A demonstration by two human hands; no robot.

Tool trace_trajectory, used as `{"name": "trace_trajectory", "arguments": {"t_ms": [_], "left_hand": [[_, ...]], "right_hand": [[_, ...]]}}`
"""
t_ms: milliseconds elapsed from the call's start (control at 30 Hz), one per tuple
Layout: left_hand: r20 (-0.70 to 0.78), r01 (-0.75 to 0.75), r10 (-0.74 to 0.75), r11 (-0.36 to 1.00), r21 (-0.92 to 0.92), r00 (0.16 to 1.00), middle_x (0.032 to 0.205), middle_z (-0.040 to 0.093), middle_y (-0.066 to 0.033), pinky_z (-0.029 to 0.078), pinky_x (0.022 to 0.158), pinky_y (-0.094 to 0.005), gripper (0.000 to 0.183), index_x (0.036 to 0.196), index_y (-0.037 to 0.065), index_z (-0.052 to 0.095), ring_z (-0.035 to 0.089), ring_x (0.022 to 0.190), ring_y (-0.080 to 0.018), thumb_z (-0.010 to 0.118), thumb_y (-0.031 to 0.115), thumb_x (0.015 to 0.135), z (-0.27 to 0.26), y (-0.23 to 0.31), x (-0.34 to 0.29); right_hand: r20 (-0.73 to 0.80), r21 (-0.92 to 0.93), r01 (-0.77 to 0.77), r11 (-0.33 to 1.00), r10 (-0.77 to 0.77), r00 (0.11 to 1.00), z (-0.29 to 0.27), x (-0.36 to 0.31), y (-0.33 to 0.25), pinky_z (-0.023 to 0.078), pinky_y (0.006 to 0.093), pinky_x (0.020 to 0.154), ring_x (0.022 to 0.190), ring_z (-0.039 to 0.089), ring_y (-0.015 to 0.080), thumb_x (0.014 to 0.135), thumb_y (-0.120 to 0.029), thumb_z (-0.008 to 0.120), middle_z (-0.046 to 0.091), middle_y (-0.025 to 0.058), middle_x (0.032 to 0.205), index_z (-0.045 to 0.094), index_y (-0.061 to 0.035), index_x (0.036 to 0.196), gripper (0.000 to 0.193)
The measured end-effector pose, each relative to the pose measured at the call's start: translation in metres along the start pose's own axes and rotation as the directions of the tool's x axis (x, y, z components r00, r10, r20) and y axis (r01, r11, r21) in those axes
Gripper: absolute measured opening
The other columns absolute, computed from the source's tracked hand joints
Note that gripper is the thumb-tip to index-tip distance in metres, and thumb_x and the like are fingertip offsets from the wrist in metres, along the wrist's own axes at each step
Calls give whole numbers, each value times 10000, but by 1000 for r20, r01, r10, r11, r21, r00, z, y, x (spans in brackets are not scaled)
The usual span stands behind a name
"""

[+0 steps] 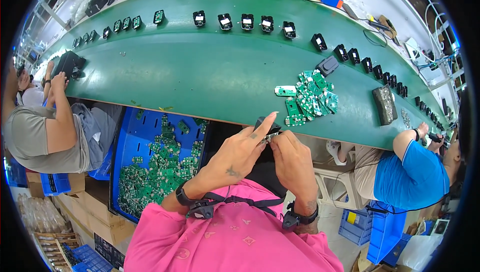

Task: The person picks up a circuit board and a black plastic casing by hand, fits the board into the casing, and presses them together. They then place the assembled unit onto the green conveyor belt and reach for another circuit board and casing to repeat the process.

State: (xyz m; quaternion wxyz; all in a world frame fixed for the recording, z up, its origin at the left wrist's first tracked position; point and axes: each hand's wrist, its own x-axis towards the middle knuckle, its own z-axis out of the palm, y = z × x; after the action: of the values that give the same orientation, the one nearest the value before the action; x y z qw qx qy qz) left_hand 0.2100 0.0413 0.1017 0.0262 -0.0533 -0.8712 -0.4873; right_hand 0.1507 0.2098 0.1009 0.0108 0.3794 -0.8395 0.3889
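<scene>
Just off the near table edge, my left hand (239,156) grips a small black plastic housing (259,122), its index finger stretched out past it. Close against it, my right hand (294,159) has thumb and fingers pinched together beside a small silvery part (270,137) at the housing. My fingers hide most of that part and what the right hand pinches. A loose pile of green circuit boards (314,97) lies on the table ahead and to the right. Behind the pile rests a separate black housing (327,65).
A blue bin (125,172) of green boards stands below the table edge on my left. Open black housings (247,22) line the far side of the green table (175,72). One worker (45,132) sits left, another (412,177) right, near a dark block (384,105).
</scene>
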Motion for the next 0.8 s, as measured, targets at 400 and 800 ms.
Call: {"name": "trace_trajectory", "arguments": {"t_ms": [400,800], "left_hand": [[20,78,-80,992,97,997,1037,594,-246,495,768,-482,653,1550,89,308,601,873,-439,533,18,942,13,-7,-14],[55,218,-245,711,-669,968,1072,606,-65,529,754,-266,565,1525,73,333,608,843,-104,535,86,998,34,-27,-10]], "right_hand": [[-55,51,-141,989,144,988,26,-20,2,455,458,641,764,595,406,931,-22,591,585,172,853,583,4,935,27],[-178,408,-324,854,422,889,32,-36,32,420,218,530,607,535,49,955,-81,640,616,8,782,641,24,1017,122]]}}
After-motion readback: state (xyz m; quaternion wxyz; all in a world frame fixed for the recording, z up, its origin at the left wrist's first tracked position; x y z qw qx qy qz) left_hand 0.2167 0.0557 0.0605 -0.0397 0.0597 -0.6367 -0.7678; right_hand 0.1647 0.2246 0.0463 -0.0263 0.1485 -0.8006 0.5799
